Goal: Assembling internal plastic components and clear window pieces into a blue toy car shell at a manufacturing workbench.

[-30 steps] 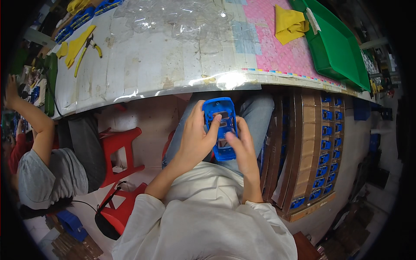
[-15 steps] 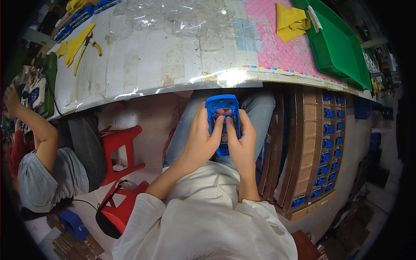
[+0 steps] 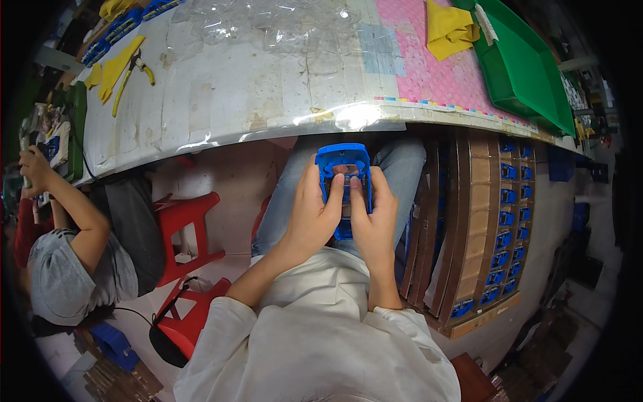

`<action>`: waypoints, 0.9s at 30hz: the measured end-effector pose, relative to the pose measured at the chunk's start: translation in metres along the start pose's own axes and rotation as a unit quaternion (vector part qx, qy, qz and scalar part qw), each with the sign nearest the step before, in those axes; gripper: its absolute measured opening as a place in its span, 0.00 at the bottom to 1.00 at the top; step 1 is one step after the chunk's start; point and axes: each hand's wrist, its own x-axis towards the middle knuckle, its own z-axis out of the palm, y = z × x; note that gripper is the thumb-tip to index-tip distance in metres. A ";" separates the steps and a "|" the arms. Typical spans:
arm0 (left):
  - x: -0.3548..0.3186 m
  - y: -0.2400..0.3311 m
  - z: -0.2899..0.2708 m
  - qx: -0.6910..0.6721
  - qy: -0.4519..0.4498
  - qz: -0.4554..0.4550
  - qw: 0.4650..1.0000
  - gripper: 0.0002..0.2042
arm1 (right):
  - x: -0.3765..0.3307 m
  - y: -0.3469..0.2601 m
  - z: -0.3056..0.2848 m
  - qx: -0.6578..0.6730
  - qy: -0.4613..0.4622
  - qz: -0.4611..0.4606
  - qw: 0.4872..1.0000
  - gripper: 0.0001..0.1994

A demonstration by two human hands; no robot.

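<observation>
A blue plastic toy car body (image 3: pixel 342 155), hollow side up and with window openings, is held above my lap, just off the table's front edge. My left hand (image 3: pixel 316 197) wraps its left side, the thumb pressing inside the shell. On the opposite side my right hand (image 3: pixel 373 201) grips it the same way, its thumb next to the left one near the middle. Fingertips show through the opening beyond the thumbs. What lies right under the thumbs is hidden.
The white-covered table (image 3: pixel 221 100) carries clear plastic pieces (image 3: pixel 268 27), yellow-handled pliers (image 3: pixel 134 75), yellow cloths (image 3: pixel 452 30) and a green tray (image 3: pixel 522 74). Right of my legs stands a partitioned box (image 3: pixel 479 234) of blue parts. At left are red stools (image 3: pixel 191 234) and a co-worker (image 3: pixel 74 268).
My hands keep the same grip on the blue car body, which has barely shifted. At left, the co-worker's arm has moved to the right.
</observation>
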 end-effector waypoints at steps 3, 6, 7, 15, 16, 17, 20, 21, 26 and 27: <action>0.001 -0.001 0.001 0.014 0.012 0.018 1.000 0.08 | 0.000 -0.002 -0.001 -0.005 -0.002 0.009 1.000 0.03; 0.001 -0.004 0.001 0.032 0.020 0.047 0.998 0.07 | 0.000 -0.001 -0.001 -0.024 0.008 -0.009 1.000 0.03; 0.002 -0.005 0.001 0.030 0.017 0.058 0.998 0.06 | 0.000 0.000 0.000 -0.023 0.007 -0.008 1.000 0.03; 0.005 0.000 -0.003 -0.002 0.046 0.043 0.998 0.05 | -0.010 0.004 -0.004 0.116 -0.077 0.015 0.990 0.10; 0.004 0.003 -0.003 -0.026 0.041 0.023 0.999 0.06 | -0.011 0.004 -0.005 0.132 -0.097 0.018 0.986 0.13; 0.003 0.006 -0.004 -0.050 0.037 0.002 0.998 0.07 | -0.010 0.004 -0.006 0.132 -0.098 0.018 0.986 0.13; 0.002 0.009 -0.001 -0.094 0.039 -0.022 0.995 0.08 | -0.010 0.005 -0.007 0.128 -0.107 0.040 0.985 0.12; 0.002 0.010 -0.001 -0.094 0.038 -0.023 0.995 0.08 | -0.010 0.007 -0.006 0.135 -0.099 0.037 0.985 0.11; 0.001 -0.005 -0.007 -0.057 0.008 0.016 0.998 0.12 | -0.012 0.011 -0.005 0.152 -0.092 0.049 0.983 0.08; 0.000 -0.007 -0.007 -0.057 0.008 0.016 0.998 0.12 | -0.012 0.012 -0.005 0.159 -0.091 0.058 0.981 0.09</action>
